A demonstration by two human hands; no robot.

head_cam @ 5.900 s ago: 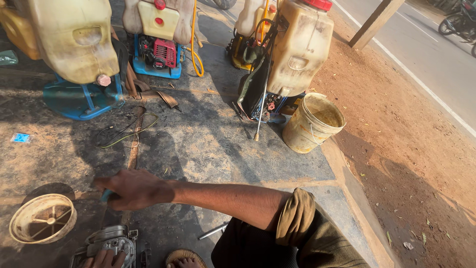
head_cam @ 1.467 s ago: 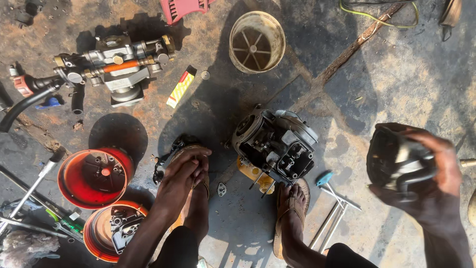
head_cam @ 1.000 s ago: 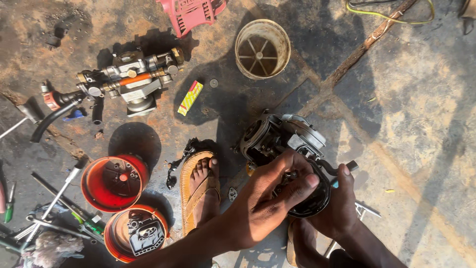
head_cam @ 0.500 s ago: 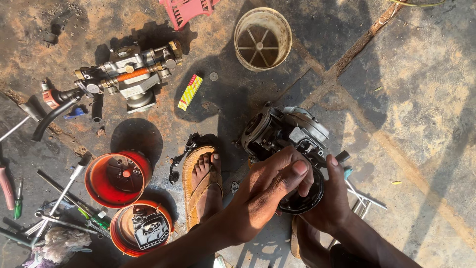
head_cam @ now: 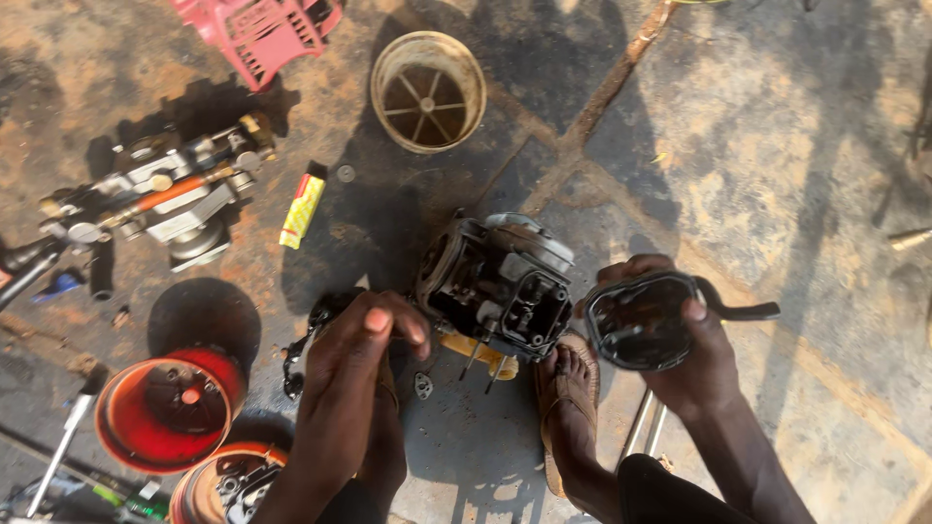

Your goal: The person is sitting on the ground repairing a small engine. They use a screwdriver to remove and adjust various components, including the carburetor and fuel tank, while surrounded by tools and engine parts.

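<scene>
- Holding black cover (head_cam: 636,322) in right hand (head_cam: 691,364), fingers wrapped round its rim, just right of engine block (head_cam: 500,281).
- Hovering left hand (head_cam: 357,374) loosely curled, empty, left of block.

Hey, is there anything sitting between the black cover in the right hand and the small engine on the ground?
Nothing visible does. The right hand holds the black cover just right of the engine, with only a narrow open gap between them. The sandaled foot lies below that gap, and the left hand is on the engine's other side.

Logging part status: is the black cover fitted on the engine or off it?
Off: the right hand holds the black cover beside the engine, clear of it.
</scene>
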